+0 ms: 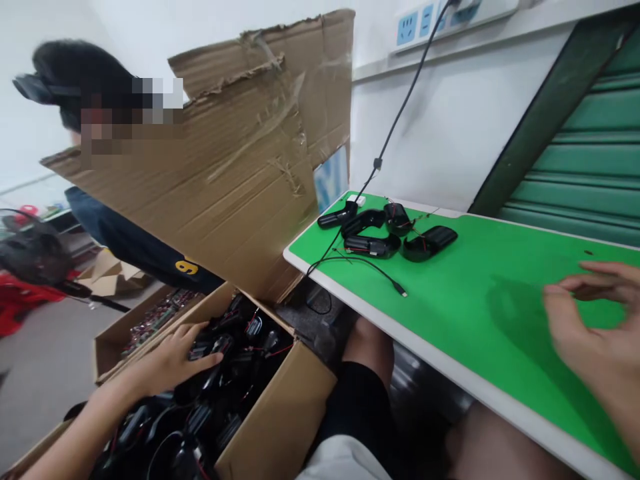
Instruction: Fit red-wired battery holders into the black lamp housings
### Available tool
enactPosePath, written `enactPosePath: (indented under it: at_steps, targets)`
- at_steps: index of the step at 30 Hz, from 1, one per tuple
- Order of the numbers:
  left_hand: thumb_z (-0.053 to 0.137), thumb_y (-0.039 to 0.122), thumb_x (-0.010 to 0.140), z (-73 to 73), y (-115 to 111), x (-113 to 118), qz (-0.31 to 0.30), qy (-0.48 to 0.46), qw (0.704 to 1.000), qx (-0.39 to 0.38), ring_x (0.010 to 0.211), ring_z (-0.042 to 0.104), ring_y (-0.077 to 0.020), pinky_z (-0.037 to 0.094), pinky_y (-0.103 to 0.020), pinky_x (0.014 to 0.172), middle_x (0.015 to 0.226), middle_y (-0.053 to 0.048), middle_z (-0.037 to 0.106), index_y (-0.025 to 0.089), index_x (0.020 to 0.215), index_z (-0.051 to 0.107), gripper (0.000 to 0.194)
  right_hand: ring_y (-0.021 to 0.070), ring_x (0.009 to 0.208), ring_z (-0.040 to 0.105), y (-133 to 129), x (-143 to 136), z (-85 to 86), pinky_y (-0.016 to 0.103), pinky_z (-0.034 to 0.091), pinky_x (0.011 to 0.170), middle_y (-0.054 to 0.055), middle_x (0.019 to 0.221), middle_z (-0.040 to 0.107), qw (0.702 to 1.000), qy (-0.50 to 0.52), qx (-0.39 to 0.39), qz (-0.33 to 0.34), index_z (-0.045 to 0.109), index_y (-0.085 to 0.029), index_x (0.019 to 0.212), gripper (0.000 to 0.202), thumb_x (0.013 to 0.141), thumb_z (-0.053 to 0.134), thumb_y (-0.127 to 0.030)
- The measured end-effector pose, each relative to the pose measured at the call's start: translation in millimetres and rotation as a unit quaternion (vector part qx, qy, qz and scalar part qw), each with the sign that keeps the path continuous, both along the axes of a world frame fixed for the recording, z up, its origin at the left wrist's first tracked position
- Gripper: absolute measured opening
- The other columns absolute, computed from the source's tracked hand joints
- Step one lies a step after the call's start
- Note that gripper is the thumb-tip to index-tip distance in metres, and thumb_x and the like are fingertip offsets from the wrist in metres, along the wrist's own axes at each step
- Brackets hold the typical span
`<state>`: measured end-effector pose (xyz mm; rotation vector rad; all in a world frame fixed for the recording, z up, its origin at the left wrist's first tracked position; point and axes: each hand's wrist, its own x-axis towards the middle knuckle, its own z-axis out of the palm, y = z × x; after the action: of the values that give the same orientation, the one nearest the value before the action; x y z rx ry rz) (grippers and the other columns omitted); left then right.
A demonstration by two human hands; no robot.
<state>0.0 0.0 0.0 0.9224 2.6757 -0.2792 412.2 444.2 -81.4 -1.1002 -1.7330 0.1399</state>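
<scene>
My left hand (173, 357) reaches over the open cardboard box on my left, its fingers and thumb apart. Under its fingertips lie several glossy black plastic housings (220, 353) with thin red and black wires; whether it touches one I cannot tell. My right hand (600, 320) hovers above the right part of the green tabletop (475, 293). Its fingers are loosely curved, the thumb tip close to a fingertip, and I see nothing held. More black housings (373, 243) with wires rest in a group at the table's far left.
A black cable (400, 120) hangs from the wall sockets (415, 27), its plug end (400, 288) on the table. An upright cardboard sheet (250, 153) stands behind the box (280, 413). Beyond it is another person (130, 220). A second box (155, 320) holds small parts.
</scene>
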Motion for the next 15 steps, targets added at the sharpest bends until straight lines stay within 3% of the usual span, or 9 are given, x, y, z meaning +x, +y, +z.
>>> enactPosePath:
  at_steps: [2,4,8,10,11,13,15]
  targets:
    - [0.047,0.085,0.07,-24.9,-6.2,-10.7,0.03,-0.024,0.999,0.009,0.143,0.048,-0.033,0.037,-0.036,0.121,0.153,-0.019,0.051,0.003,0.149,0.046,0.114,0.0185,0.07,0.067,-0.2,-2.5,-1.1,0.036,0.055,0.079,0.011,0.079,0.07,0.999,-0.017,0.04,0.018,0.065,-0.02,0.108,0.048,0.075,0.058,-0.053]
    - [0.052,0.085,0.067,-42.5,-7.3,-22.2,0.027,-0.025,0.999,0.021,0.144,0.046,-0.0344,0.034,-0.04,0.123,0.153,-0.021,0.05,0.003,0.152,0.042,0.118,0.0169,0.067,0.066,4.1,-3.4,-5.0,0.033,0.055,0.074,0.012,0.076,0.07,0.997,-0.025,0.072,0.027,0.064,-0.017,0.108,0.048,0.076,0.056,-0.052]
    - [0.06,0.085,0.059,-55.9,-3.3,-37.6,-0.014,-0.004,0.999,-0.028,0.145,0.041,-0.0434,0.034,-0.057,0.118,0.155,-0.016,0.05,0.016,0.152,0.047,0.117,0.0175,0.06,0.063,-6.8,-7.8,-2.8,0.033,0.053,0.067,0.011,0.07,0.067,0.993,0.015,0.116,0.007,0.064,-0.016,0.1,0.045,0.074,0.057,-0.052]
    - [0.062,0.085,0.058,-55.8,0.1,-41.5,-0.037,0.007,0.998,-0.041,0.143,0.041,-0.0461,0.032,-0.063,0.117,0.151,-0.014,0.055,0.023,0.15,0.052,0.111,0.0172,0.06,0.063,-40.5,-19.4,8.4,0.033,0.053,0.065,0.009,0.07,0.066,0.994,0.023,0.103,0.04,0.062,-0.018,0.094,0.036,0.075,0.062,-0.049]
    - [0.063,0.084,0.058,-55.7,1.4,-43.4,-0.046,0.012,0.998,-0.04,0.142,0.043,-0.0465,0.03,-0.064,0.117,0.148,-0.014,0.058,0.025,0.149,0.053,0.109,0.0161,0.06,0.062,-65.3,-29.1,15.4,0.031,0.053,0.062,0.007,0.071,0.065,0.991,0.026,0.092,0.091,0.06,-0.02,0.093,0.03,0.076,0.065,-0.043]
    - [0.065,0.082,0.059,-57.6,2.0,-48.0,-0.058,0.011,0.998,-0.033,0.138,0.047,-0.0463,0.028,-0.063,0.118,0.141,-0.015,0.064,0.024,0.148,0.054,0.107,0.0151,0.072,0.066,-125.0,-56.6,27.9,0.029,0.055,0.068,0.006,0.079,0.066,0.966,0.001,0.084,0.243,0.059,-0.022,0.102,0.021,0.082,0.063,-0.027]
    - [0.065,0.082,0.059,-64.0,-0.4,-53.9,-0.067,-0.003,0.997,-0.031,0.132,0.055,-0.0444,0.034,-0.058,0.117,0.134,-0.016,0.068,0.021,0.148,0.054,0.109,0.0142,0.089,0.067,-186.7,-93.6,32.6,0.029,0.057,0.081,0.006,0.094,0.068,0.912,-0.023,0.014,0.409,0.056,-0.024,0.114,0.028,0.086,0.056,-0.017]
